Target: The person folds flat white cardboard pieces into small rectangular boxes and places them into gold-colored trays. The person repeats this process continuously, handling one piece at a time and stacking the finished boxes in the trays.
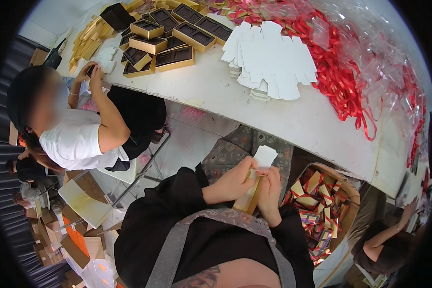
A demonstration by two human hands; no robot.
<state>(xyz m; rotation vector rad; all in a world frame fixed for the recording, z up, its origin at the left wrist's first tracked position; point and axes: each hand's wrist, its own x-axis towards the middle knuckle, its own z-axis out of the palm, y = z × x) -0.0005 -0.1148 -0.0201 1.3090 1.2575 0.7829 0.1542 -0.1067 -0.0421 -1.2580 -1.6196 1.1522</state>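
Observation:
Over my lap, a slim gold carton (247, 200) slants up between my hands, and a white flap or piece of card (265, 156) sticks out at its far end. Whether the white card belongs to the carton I cannot tell. My left hand (233, 182) is closed on the carton's left side, with thumb and fingers pinched near its top. My right hand (270, 193) grips the right side, and its fingertips meet the left ones at the base of the white card. The fingers hide part of the carton.
Flat white card blanks (273, 60) are stacked on the white table (197, 89). Gold boxes with dark trays (175, 57) and tangled red ribbons (338, 89) lie there too. A cardboard box (353, 192) of ribboned packs stands at my right. A co-worker (81, 139) sits at left.

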